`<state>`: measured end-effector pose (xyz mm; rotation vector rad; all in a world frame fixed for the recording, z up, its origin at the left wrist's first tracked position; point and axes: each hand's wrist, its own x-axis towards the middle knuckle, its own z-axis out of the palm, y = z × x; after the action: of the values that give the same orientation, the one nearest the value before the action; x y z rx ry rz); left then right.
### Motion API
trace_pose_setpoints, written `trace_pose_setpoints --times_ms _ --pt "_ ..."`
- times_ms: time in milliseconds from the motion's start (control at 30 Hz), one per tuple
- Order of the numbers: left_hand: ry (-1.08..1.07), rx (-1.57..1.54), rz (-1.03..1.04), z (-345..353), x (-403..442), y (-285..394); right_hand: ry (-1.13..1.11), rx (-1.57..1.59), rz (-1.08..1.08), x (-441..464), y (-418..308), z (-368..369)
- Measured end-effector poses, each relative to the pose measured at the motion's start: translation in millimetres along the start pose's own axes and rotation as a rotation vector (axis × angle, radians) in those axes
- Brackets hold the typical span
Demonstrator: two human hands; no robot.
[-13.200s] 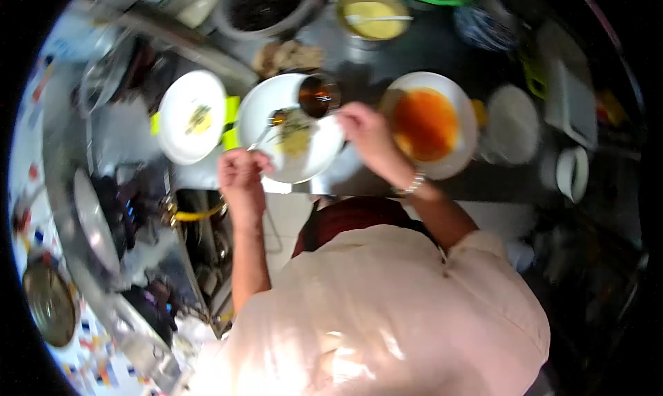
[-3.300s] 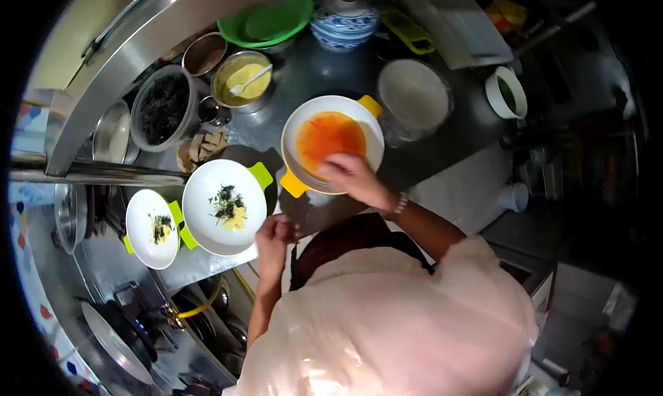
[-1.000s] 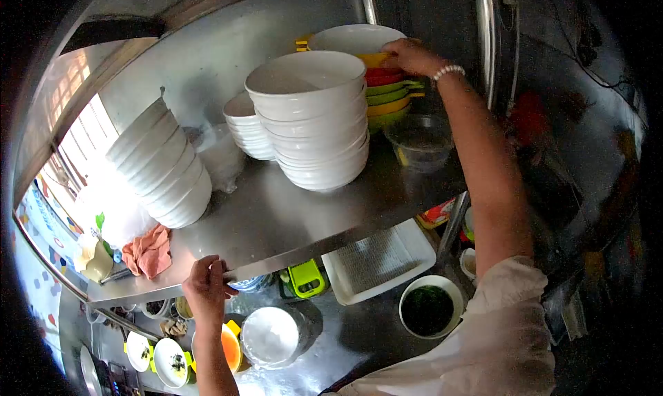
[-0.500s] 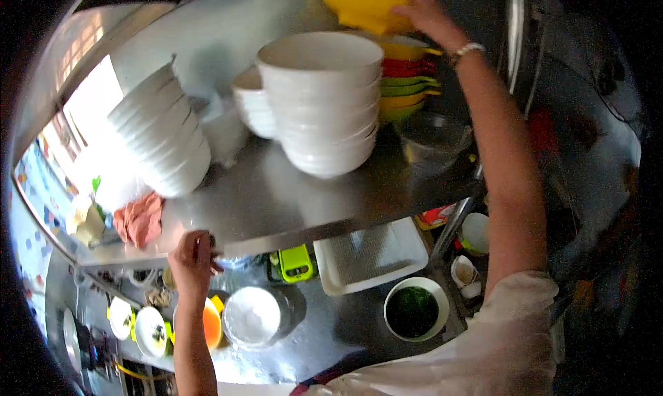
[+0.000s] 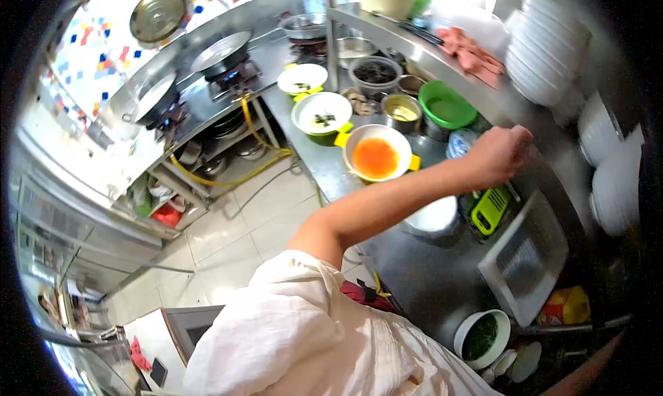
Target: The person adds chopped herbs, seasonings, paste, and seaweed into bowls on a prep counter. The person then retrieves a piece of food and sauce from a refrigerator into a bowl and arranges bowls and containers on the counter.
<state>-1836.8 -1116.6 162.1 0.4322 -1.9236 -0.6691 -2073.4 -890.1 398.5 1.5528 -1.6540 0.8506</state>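
Observation:
My left hand (image 5: 507, 154) is closed, at the front edge of the metal shelf (image 5: 449, 51); its curled fingers hide whatever they may hold. Under that forearm stands a container with a white top (image 5: 434, 216). Beside the wrist, on the counter, lies a bright green slotted tool (image 5: 492, 208). A white bowl with yellow handles (image 5: 376, 153) holds orange liquid close to the forearm. Of my right arm, only a strip of forearm (image 5: 587, 368) shows at the lower right; the hand itself is out of frame.
Pans (image 5: 224, 54) sit on lit burners at the far left. Stacked white bowls (image 5: 545, 58) stand on the shelf near a pink cloth (image 5: 471, 56). A white basket tray (image 5: 483, 265) and a bowl of dark greens (image 5: 507, 337) rest on the right; a yellow hose (image 5: 255, 178) crosses the floor.
The view has swung left toward the stoves. My right hand, which held a yellow bowl above the colourful stack, has left the view. My left hand stays near the shelf edge.

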Motion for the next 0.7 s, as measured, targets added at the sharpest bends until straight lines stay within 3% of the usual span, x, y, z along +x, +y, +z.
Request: trace_pose_setpoints --times_ms 67,100,167,300,333,400,433,467,500,533,700 --pt "0.010 -0.069 -0.058 -40 -23 28 -0.045 -0.121 -0.169 -8 -31 1" --pt "0.038 -0.341 -0.176 -59 -34 36 -0.041 -0.114 -0.173 -13 -50 5" --pt "0.014 -0.819 -0.359 -102 -56 49 0.009 -0.328 -0.429 -28 -90 18" --pt "0.096 -1.162 -0.493 -176 -117 78 -0.145 -0.284 -0.532 -98 -127 74" --pt "0.154 -1.277 -0.551 -192 -131 83 -0.268 0.323 -0.512 -96 -176 89" --pt "0.146 -1.397 -0.495 -224 -167 73 -0.169 0.476 -0.555 -120 -268 120" --pt "0.167 -1.457 -0.463 -241 -194 69 -0.237 0.606 -0.647 -117 -317 125" --pt "0.261 -1.463 -0.540 -260 -215 67 -0.238 0.648 -0.754 -126 -336 146" --pt "0.351 -1.467 -0.620 -277 -235 65 -0.298 0.763 -0.671 -140 -360 161" --pt "0.417 -1.432 -0.655 -293 -252 61 -0.258 0.783 -0.704 -149 -387 174" --pt "0.719 -1.269 -0.800 -353 -339 8 -0.484 1.081 -0.758 -180 -473 245"
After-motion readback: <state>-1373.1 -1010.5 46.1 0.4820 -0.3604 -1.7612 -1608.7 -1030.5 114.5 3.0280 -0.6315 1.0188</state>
